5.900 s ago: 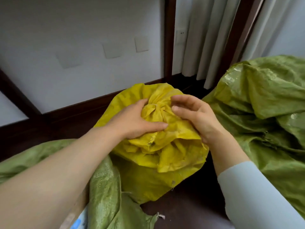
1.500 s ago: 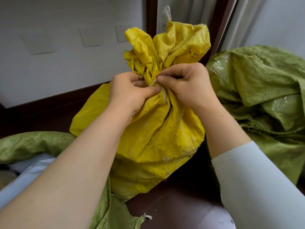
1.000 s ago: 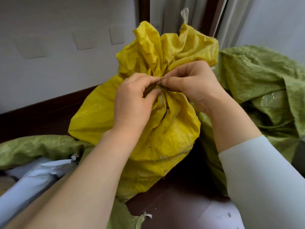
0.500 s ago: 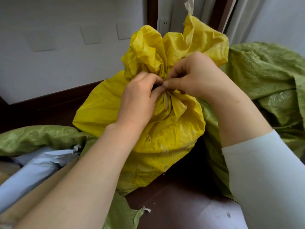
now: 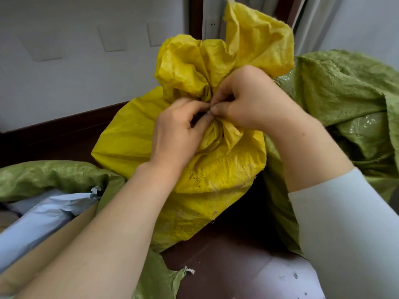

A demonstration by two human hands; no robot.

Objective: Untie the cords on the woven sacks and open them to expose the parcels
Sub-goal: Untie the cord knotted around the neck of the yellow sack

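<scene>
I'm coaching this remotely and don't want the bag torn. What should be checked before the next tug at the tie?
1. Left hand pinching the gathered neck of the yellow woven sack: ok.
2. Right hand pinching the same spot: ok.
3. Cord loosened: cannot tell, fingertips cover nearly all of it.
4. Sack standing neck-up: ok.
5. Sack mouth open: not ok, neck bunched tight.
6. Parcels showing from this sack: not ok, none visible.
</scene>
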